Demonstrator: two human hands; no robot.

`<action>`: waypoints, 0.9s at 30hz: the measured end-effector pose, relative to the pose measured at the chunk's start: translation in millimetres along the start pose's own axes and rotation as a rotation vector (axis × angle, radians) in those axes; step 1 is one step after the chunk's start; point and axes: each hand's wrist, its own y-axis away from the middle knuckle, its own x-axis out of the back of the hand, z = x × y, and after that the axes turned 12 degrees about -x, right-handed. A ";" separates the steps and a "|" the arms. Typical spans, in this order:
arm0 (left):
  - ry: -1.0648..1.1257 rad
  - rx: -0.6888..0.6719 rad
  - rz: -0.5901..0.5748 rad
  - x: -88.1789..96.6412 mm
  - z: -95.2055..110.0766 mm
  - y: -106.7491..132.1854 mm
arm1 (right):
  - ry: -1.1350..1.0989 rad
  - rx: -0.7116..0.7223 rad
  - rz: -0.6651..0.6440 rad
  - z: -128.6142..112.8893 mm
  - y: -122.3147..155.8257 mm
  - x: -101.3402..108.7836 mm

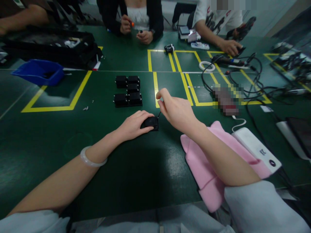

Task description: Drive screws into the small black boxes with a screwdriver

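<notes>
My left hand (136,124) is closed around a small black rectangular block (152,123), pressing it against the green table. Above and to the right, my right hand (178,110) pinches a thin dark tool (159,114) with a slim shaft. Its lower end meets the right edge of the block; the rest of it is hidden in my fingers, so its exact kind does not show. Several similar black blocks (127,90) with shiny screw ends stand grouped just beyond my hands. Several tiny screws (86,108) lie on the table to the left.
A blue scoop-like bin (39,72) and a black tray (53,45) stand at the left. Pink cloth (204,165) and a white power bank (255,149) lie under and beside my right forearm. Cables (257,90) sprawl at the right. Other people work across the table (109,181).
</notes>
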 end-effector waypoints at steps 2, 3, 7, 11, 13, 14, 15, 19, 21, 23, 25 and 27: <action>0.003 -0.003 0.002 -0.2 -0.2 -0.1 | -0.025 0.007 0.000 0.5 -0.2 -0.3; 0.000 -0.006 0.003 -0.5 -0.5 -0.2 | -0.015 0.011 0.004 0.7 -0.2 -0.2; -0.025 -0.016 0.007 -1.8 -1.7 -0.6 | 0.057 0.018 0.001 1.0 -0.3 0.8; -0.023 -0.015 0.003 -1.5 -0.8 -0.7 | -0.027 0.009 -0.011 1.3 -0.4 0.6; -0.019 -0.010 0.003 -1.1 0.0 -0.4 | -0.032 0.013 -0.002 1.7 -0.4 0.5; -0.018 -0.007 0.003 -0.9 0.3 -0.3 | -0.008 0.015 0.005 1.9 -0.4 0.4; -0.018 -0.005 0.001 -0.7 0.5 -0.2 | 0.025 0.015 0.009 2.1 -0.5 0.4; -0.012 0.000 -0.001 -0.1 0.7 -0.4 | 0.064 -0.004 0.002 1.4 -0.9 0.2; -0.011 -0.001 0.000 0.0 0.4 -0.6 | 0.015 -0.003 0.001 0.8 -0.7 0.3; -0.017 -0.003 0.002 -0.2 0.0 -0.6 | 0.006 0.010 0.003 0.5 -0.2 0.9; -0.024 -0.007 0.006 -0.5 -0.4 -0.5 | 0.056 0.023 -0.003 0.3 0.3 1.6; -0.027 -0.008 0.008 -0.8 -0.7 -0.2 | 0.095 0.024 -0.005 0.0 0.6 2.0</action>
